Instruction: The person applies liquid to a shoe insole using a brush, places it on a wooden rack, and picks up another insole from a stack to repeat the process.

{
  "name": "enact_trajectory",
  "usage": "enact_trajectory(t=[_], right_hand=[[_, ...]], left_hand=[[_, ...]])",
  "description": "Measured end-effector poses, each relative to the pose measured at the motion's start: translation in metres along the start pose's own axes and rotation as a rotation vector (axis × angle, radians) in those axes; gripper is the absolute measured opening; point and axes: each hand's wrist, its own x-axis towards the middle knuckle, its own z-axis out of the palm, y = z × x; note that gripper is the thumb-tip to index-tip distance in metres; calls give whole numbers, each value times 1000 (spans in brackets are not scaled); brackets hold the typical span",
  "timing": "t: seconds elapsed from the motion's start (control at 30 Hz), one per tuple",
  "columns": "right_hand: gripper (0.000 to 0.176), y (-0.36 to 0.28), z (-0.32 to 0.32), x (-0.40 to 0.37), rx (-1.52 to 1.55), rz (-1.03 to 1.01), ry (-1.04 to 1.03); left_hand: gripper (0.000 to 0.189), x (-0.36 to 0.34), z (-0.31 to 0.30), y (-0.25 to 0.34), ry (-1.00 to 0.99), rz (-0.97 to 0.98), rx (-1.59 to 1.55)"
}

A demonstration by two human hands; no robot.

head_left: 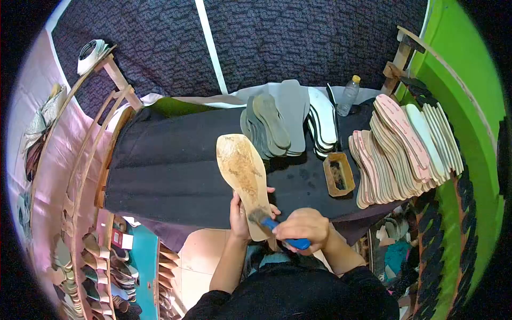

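Observation:
My left hand [238, 217] is wrapped round the narrow lower part of a tan shoe insole [242, 165], holding it up in front of me with its wide end pointing away. Dark, wet-looking smears mark the middle of the insole. In my right hand [308, 228] is a brush with a blue handle [300, 244]; its dark bristles [258, 216] touch the insole near the heel end. A small brown open box [339, 176] with dark residue inside sits on the black-covered table, to the right of the insole.
On the table [160, 160] lie grey insoles [271, 122], white insoles [322, 120] and a large stack of pink-topped insoles [394, 144]. A clear bottle [349, 97] with a yellow cap stands at the back. Wooden rails [85, 133] flank the left side; shelves of shoe parts [120, 266] are below.

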Motion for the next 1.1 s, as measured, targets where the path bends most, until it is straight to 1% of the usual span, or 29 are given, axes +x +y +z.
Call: enact_trajectory(t=[0.03,0.1,0.17,0.2,0.23,0.3,0.33,0.4,0.43,0.47,0.5,0.57,0.63,0.7,0.73,0.77,0.8,0.83,0.87,0.9,0.93,0.97,1.0,1.03,1.07,1.1], right_hand=[[25,1,1,2,-91,-28,92],[24,5,2,1,-107,-37,95],[25,7,3,-3,-68,-78,38],[26,5,0,-6,12,-63,-30],[26,3,4,-9,68,-78,-24],[24,-1,6,-12,159,-46,-76],[24,-1,6,-11,159,-45,-76],[22,0,5,-10,111,-24,10],[22,1,6,-8,110,-23,12],[17,2,6,-5,21,-51,54],[14,4,6,-2,-68,-79,96],[13,1,2,0,-37,-93,79],[13,-3,-1,-3,225,-13,-9],[14,-2,-1,-5,196,-2,-30],[15,-1,0,-5,143,17,27],[16,0,0,-4,89,35,83],[18,1,-1,-1,71,37,127],[18,1,-2,2,72,36,126],[16,2,-3,4,25,36,162],[17,3,-4,7,-22,35,199],[19,6,-2,10,-78,-29,214],[19,5,-2,8,-77,-31,214],[18,3,-3,5,-19,-33,136],[17,1,-4,3,38,-34,58],[14,-3,-4,4,164,27,-14],[14,-2,-3,3,164,27,-15]], left_hand=[[65,0,2,-1,40,-8,-30],[66,0,4,-4,50,3,-72],[68,2,3,-6,90,-4,-94],[70,2,-6,-1,20,-112,-60],[70,2,-8,-3,22,-111,-61],[73,2,-9,-3,107,-1,-42],[74,2,-10,-2,95,-2,-41],[74,2,-3,0,123,30,-20],[74,2,-1,1,149,65,1],[74,1,-7,0,23,15,-113],[74,1,-8,-1,21,15,-112],[74,2,-9,-2,137,25,-74],[73,2,-9,-2,107,48,-67],[71,-1,-3,2,152,91,75],[70,-2,-3,3,118,101,116],[70,-2,-3,3,119,101,115],[70,-3,-2,3,113,50,30],[69,-3,-2,3,106,-1,-54],[69,-4,-2,0,91,-2,-57],[69,-3,-2,-3,90,-2,-55],[70,-2,-3,-5,118,10,-63],[70,-2,-3,-6,147,23,-70],[71,-5,-3,-3,74,-7,-78],[71,-6,-6,-2,75,-5,-79],[71,-6,-9,-3,67,-15,-88],[71,-6,-10,-2,58,-25,-96]])
